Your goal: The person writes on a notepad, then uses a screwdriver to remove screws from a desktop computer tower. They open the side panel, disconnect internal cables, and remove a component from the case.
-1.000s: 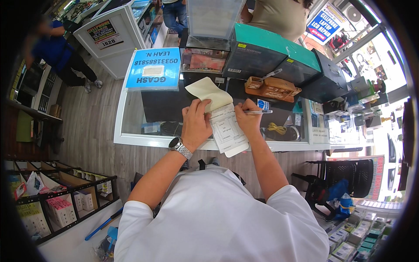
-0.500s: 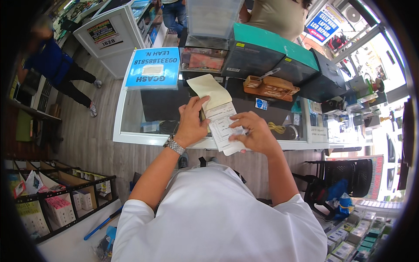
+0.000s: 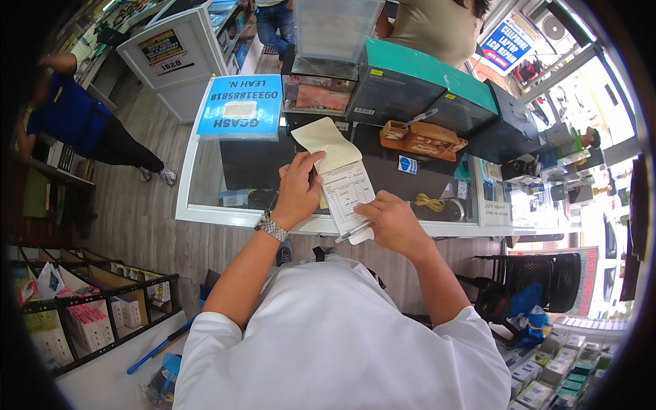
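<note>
A receipt pad (image 3: 347, 195) with a printed form on its page lies over the near edge of the glass counter. Its cream cover (image 3: 329, 142) is folded back at the far end. My left hand (image 3: 299, 191) grips the pad's left side, fingers near the fold; a metal-band watch (image 3: 272, 227) circles that wrist. Closed around a slim pen (image 3: 351, 234), my right hand (image 3: 391, 222) rests against the lower right part of the page. The pen sticks out to the left, across the pad's bottom end. Its other end is hidden by my fingers.
A blue sign (image 3: 239, 106) stands at the counter's left. Beyond the pad are a wooden pen holder (image 3: 422, 139), green-topped dark boxes (image 3: 403, 82) and a clear plastic bin (image 3: 335, 31). A person in blue (image 3: 75, 113) is at far left. A black chair (image 3: 543, 280) stands right.
My right fingers have closed around the pen, which now shows across the pad's bottom end. My left hand stays on the pad. The person in blue at left has shifted their feet and arm.
</note>
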Motion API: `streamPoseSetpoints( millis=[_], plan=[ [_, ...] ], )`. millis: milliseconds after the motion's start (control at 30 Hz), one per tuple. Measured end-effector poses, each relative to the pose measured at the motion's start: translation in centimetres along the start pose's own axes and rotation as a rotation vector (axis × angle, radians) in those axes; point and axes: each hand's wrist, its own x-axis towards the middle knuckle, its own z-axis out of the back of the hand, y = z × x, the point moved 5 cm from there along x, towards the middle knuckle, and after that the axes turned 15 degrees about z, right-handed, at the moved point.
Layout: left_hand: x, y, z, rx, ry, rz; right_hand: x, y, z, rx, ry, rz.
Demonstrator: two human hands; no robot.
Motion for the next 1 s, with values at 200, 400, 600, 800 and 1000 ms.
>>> streamPoseSetpoints(
  millis=[200,400,600,800,1000],
  plan=[
    [-0.1,-0.3,0.4,0.011,0.017,-0.011,0.0,0.4,0.5,0.050,-0.080,0.112],
    [-0.4,-0.8,0.7,0.054,0.080,-0.046,0.0,-0.9,-0.1,0.024,-0.073,0.093],
    [-0.6,-1.3,0.6,0.113,0.144,-0.100,0.0,-4.0,-1.2,0.336,-0.214,-0.056],
    [-0.7,-1.4,1.0,0.095,0.199,-0.072,0.0,-6.7,-1.1,0.603,-0.482,-0.342],
    [-0.4,-1.1,0.5,0.072,0.126,-0.013,0.2,-3.8,2.6,0.227,-0.392,-0.144]
  ],
)
